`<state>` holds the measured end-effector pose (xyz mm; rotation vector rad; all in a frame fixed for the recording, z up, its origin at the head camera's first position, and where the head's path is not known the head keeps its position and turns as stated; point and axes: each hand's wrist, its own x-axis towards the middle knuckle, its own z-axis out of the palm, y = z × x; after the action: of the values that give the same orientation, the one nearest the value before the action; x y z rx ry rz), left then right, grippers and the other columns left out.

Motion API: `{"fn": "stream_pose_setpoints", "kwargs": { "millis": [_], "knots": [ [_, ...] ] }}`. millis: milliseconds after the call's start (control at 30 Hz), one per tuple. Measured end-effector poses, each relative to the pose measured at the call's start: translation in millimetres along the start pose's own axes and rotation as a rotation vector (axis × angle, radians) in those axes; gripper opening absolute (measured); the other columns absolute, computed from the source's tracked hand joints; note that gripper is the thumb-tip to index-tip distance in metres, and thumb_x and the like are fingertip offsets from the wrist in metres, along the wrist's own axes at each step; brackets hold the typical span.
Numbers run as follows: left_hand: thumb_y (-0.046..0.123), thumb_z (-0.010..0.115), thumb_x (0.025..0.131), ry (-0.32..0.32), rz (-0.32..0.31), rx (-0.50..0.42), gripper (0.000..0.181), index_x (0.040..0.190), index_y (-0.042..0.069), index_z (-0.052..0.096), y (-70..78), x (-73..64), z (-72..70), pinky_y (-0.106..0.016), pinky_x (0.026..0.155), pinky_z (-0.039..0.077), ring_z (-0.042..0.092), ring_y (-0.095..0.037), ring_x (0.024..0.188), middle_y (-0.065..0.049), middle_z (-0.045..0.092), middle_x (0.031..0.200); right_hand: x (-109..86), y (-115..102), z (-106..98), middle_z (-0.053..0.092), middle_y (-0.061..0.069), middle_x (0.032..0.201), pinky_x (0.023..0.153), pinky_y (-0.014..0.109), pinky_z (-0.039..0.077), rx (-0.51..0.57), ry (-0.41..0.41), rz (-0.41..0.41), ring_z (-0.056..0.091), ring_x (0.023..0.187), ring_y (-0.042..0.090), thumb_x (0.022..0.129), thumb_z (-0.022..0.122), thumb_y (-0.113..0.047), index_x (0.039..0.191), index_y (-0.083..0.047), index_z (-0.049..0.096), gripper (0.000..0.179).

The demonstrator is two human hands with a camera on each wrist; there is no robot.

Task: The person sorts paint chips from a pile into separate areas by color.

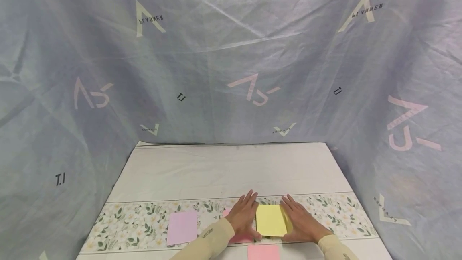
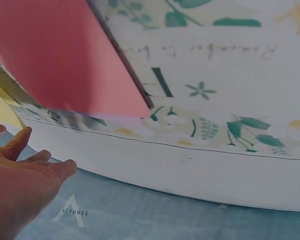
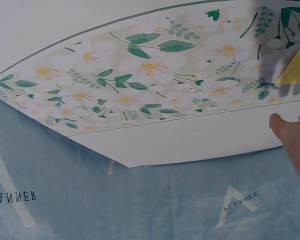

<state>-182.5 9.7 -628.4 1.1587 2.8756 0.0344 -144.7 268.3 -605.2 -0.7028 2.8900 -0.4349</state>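
- Spread wide on either side of the yellow paper (image 1: 271, 220), the left hand (image 1: 245, 215) and right hand (image 1: 298, 220) keep mostly straight fingers along its edges; how firmly they press, I cannot tell.
- Left of the yellow paper lies the lilac paper (image 1: 182, 228); the left sleeve (image 1: 207, 240), close by, could drag it askew.
- Just left of the yellow paper, the red paper (image 1: 240, 238) is partly under the left hand; a sideways slip could shift it.
- Between the hands, uneven pressure could twist the yellow paper on the tablecloth (image 1: 231, 171).
- Nearer the person than the yellow paper, the pink paper (image 1: 263, 252) could catch a wrist.
- Left wrist view shows a lilac strip (image 2: 122, 120) along the red paper's edge, hidden from the head view.
- Right wrist view catches finger-like shadows (image 3: 285, 90) beside the yellow paper's corner, but misses the other papers.
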Motion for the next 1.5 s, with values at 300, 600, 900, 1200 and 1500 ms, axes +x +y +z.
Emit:
{"fn": "stream_pose_setpoints", "kwargs": {
  "millis": [300,600,900,1200,1500],
  "knots": [
    [0.083,0.068,0.062,-0.064,0.007,-0.054,0.116,0.148,0.009,0.045,4.0,5.0,-2.5,-0.043,0.124,0.021,0.012,-0.028,0.154,-0.011,0.021,0.165,-5.6,6,5,0.038,0.026,0.154,0.113,0.062,0.033,0.007,0.016,0.034,0.029,0.145,0.047,0.060,0.085,-0.058,0.142,0.004,0.046,0.111],
    [0.085,0.065,0.063,-0.077,0.014,-0.028,0.117,0.150,0.009,0.043,6.3,10.3,-1.0,-0.041,0.124,0.021,0.011,-0.027,0.155,-0.011,0.021,0.165,-10.1,10,4,0.038,0.027,0.153,0.111,0.064,0.034,-0.005,0.040,0.010,0.030,0.144,0.048,0.060,0.085,-0.058,0.143,0.007,0.044,0.113],
    [0.086,0.065,0.062,-0.064,0.013,-0.003,0.118,0.149,0.009,0.043,13.3,15.6,0.3,-0.040,0.123,0.023,0.015,-0.028,0.154,-0.012,0.025,0.164,-11.8,15,2,0.038,0.026,0.154,0.113,0.062,0.033,-0.019,0.011,0.048,0.030,0.145,0.047,0.060,0.084,-0.057,0.143,0.005,0.044,0.112],
    [0.086,0.066,0.063,-0.057,0.012,0.006,0.117,0.148,0.008,0.043,16.9,18.6,1.6,-0.040,0.123,0.024,0.016,-0.028,0.154,-0.012,0.025,0.163,-12.6,20,4,0.036,0.026,0.155,0.113,0.064,0.030,0.008,-0.003,0.062,0.028,0.145,0.048,0.060,0.086,-0.055,0.144,0.005,0.044,0.111],
    [0.087,0.065,0.062,-0.067,0.001,-0.002,0.116,0.147,0.010,0.045,19.1,23.2,5.2,-0.039,0.123,0.023,0.014,-0.027,0.154,-0.009,0.022,0.165,-13.9,23,2,0.037,0.025,0.155,0.114,0.063,0.031,-0.005,-0.018,0.082,0.028,0.145,0.047,0.061,0.086,-0.056,0.143,0.003,0.045,0.110]
  ]
}}
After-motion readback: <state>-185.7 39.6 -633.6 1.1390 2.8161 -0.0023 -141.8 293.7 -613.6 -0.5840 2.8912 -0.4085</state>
